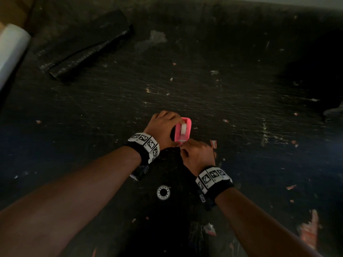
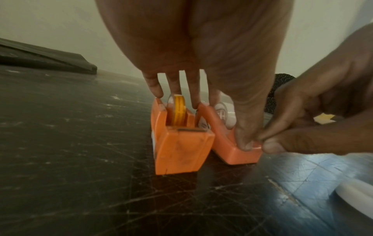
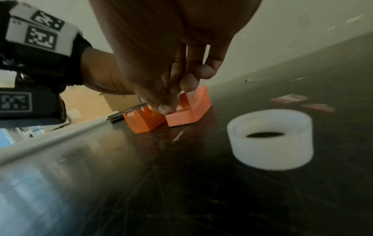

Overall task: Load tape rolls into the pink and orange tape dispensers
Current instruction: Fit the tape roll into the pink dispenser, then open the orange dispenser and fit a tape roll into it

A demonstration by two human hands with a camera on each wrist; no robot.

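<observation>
Dark scratched table [image 1: 222, 80], pale wall behind. The left hand [image 1: 161, 127] grips the pink dispenser [image 1: 188, 130], which stands mid-table with a white roll [image 1: 183, 129] seated in it, while the right hand [image 1: 199, 154] pinches at its cutter end; any tape strip there is too thin to tell. The orange dispenser [image 2: 181, 148] stands just beside the pink one under the left fingers, and a spare roll [image 3: 270, 153] lies nearer the person.

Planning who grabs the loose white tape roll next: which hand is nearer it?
Right. The right hand pinches at the near end of the pink dispenser, just beyond the roll; the left hand grips that dispenser farther away.
</observation>
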